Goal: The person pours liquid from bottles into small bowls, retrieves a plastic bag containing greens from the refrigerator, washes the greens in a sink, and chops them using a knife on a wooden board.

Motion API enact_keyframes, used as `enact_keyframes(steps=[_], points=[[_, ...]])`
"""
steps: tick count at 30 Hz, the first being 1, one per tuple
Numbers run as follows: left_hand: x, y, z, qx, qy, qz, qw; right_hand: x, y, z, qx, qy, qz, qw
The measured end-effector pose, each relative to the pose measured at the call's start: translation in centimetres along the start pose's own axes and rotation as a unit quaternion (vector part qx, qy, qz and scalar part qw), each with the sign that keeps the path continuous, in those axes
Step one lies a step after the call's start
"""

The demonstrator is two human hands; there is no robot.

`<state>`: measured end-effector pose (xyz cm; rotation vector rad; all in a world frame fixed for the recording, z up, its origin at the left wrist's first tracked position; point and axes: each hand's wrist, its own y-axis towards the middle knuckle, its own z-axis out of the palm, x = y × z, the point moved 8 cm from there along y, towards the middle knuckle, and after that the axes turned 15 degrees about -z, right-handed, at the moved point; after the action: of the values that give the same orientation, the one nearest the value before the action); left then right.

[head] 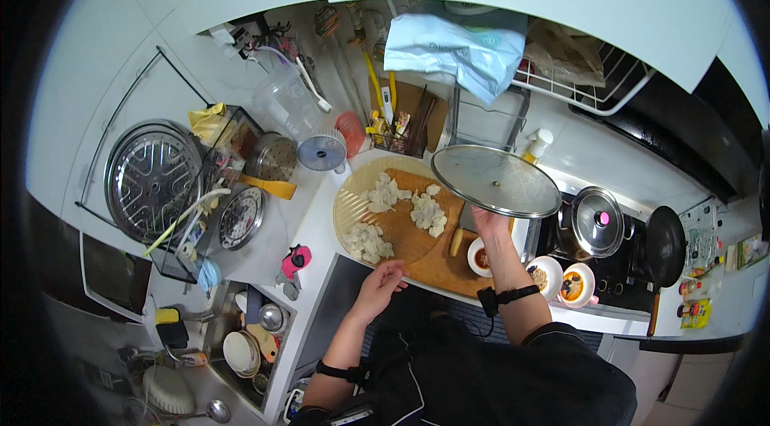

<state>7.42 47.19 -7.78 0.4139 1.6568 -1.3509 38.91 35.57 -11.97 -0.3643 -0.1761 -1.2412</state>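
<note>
My right hand (pixel 488 225) grips the metal rim of a round glass pot lid (pixel 481 176) and holds it raised and tilted beside the cutting board. My left hand (pixel 383 286) is empty, fingers loosely bent and apart, at the front edge of the wooden cutting board (pixel 415 263). Pale food pieces lie in several heaps, among them a heap (pixel 428 214) on the right and a front heap (pixel 368 242). A ribbed, yellowish round tray (pixel 351 191) overlaps the board's left part. A wooden-handled knife (pixel 457 242) lies on the board, its blade partly hidden by the lid.
White bowls with food (pixel 579 285) stand by the stove, one (pixel 477 257) behind my right wrist. A lidded pot (pixel 597 222) and a black pan (pixel 665 245) stand on the stove. Dishes fill the sink (pixel 243 348). A small fan (pixel 322 153) stands behind the board.
</note>
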Motion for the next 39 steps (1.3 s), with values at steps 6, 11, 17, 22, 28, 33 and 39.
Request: enact_keyframes(steps=[6, 11, 17, 22, 28, 33, 39], points=[[-2.0, 2.1, -1.1, 0.026, 0.032, -0.009, 0.999, -0.7, 3.0, 0.9, -0.046, -0.006, -0.024, 0.999], [-3.6, 4.3, -2.5, 0.055, 0.033, 0.015, 0.998, -3.0, 6.5, -0.3, -0.051, -0.001, -0.016, 0.999], [-5.5, 5.6, -2.9, 0.069, 0.062, 0.009, 0.996, -5.4, 10.7, -2.4, -0.104, -0.042, -0.030, 0.993], [-4.2, 6.7, -3.2, 0.085, 0.046, 0.004, 0.995, -6.7, 14.6, -4.0, -0.072, -0.019, -0.030, 0.997], [-3.3, 7.1, -3.6, 0.086, 0.054, 0.001, 0.995, -8.2, 16.3, -5.5, -0.086, -0.049, -0.037, 0.994], [-2.6, 6.9, -3.8, 0.093, 0.066, -0.004, 0.993, -9.0, 16.1, -5.5, -0.117, -0.059, -0.050, 0.990], [-2.0, 6.7, -4.1, 0.079, 0.082, 0.003, 0.994, -9.4, 16.1, -5.7, -0.126, -0.069, -0.034, 0.989]])
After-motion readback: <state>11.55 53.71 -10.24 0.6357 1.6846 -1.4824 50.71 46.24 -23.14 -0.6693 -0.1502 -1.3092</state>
